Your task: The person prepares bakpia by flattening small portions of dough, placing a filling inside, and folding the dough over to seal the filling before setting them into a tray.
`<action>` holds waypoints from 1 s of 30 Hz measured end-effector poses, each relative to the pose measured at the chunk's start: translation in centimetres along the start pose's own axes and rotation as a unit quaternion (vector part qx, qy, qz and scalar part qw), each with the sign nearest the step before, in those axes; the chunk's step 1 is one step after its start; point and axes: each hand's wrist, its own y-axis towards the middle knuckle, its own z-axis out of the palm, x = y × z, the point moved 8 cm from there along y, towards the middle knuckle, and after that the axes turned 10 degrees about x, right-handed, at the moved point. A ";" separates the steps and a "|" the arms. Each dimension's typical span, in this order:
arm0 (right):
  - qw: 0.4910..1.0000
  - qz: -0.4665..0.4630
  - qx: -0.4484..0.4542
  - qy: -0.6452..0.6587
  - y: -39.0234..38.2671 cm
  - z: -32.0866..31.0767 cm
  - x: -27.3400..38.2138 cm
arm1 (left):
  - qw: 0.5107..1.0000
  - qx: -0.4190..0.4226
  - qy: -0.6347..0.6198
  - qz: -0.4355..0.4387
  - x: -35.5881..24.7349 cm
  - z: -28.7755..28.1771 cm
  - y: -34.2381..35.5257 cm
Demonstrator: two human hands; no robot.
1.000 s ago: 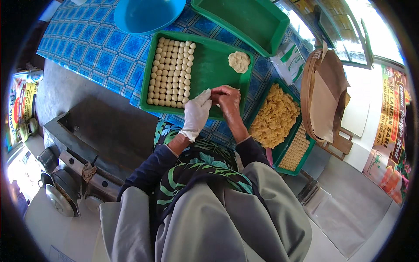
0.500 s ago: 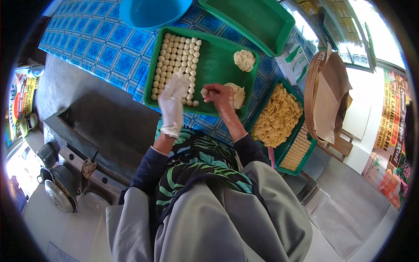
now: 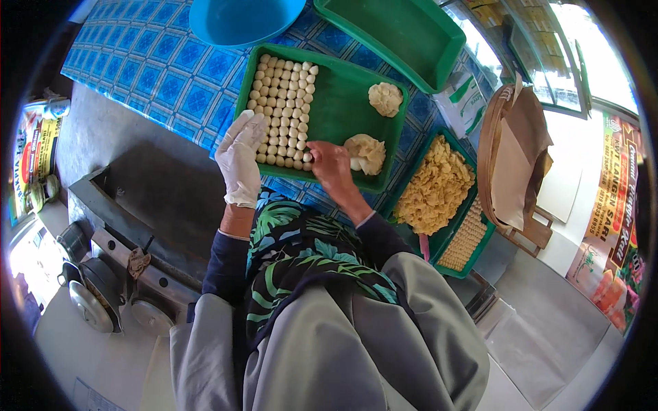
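Note:
Rows of small round pale dough balls (image 3: 282, 109) fill the left part of a green tray (image 3: 340, 96). My bare right hand (image 3: 333, 170) is at the near end of the rightmost row, its thumb and fingers pinched around a dough ball (image 3: 308, 157). My left hand (image 3: 238, 159), in a white glove, is over the tray's left rim beside the rows, its fingers stretched out and nothing seen in it. Just right of my right hand lies a lump of soft dough (image 3: 365, 154). A second dough lump (image 3: 385, 99) sits in the tray's far right corner.
On the blue patterned tablecloth (image 3: 185, 96) stand a blue basin (image 3: 240, 24) and another green tray (image 3: 397, 41). To the right are a heap of yellow filling (image 3: 439, 185), small yellowish balls (image 3: 460, 240) and a round woven tray (image 3: 490, 151). A metal stove (image 3: 137, 253) is at left.
My right hand has moved left with a dough ball, from beside the near dough lump to the row's end. My gloved left hand has shifted left, off the dough balls to the tray's rim.

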 end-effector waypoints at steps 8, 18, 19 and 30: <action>0.980 0.027 -0.002 -0.199 2.2 -9.5 -2.8 | 0.980 0.137 0.085 -0.117 2.6 5.4 -1.0; 0.997 -0.039 0.063 -0.027 2.0 -10.7 -3.8 | 0.881 0.232 -0.025 -0.411 13.5 10.8 -6.5; 0.997 -0.035 0.067 -0.004 1.6 -11.4 -3.7 | 0.866 0.246 -0.066 -0.430 14.9 11.1 -6.6; 0.995 0.022 -0.028 -0.093 -2.8 -12.4 -3.6 | 0.869 0.158 -0.127 -0.451 21.0 12.7 -6.2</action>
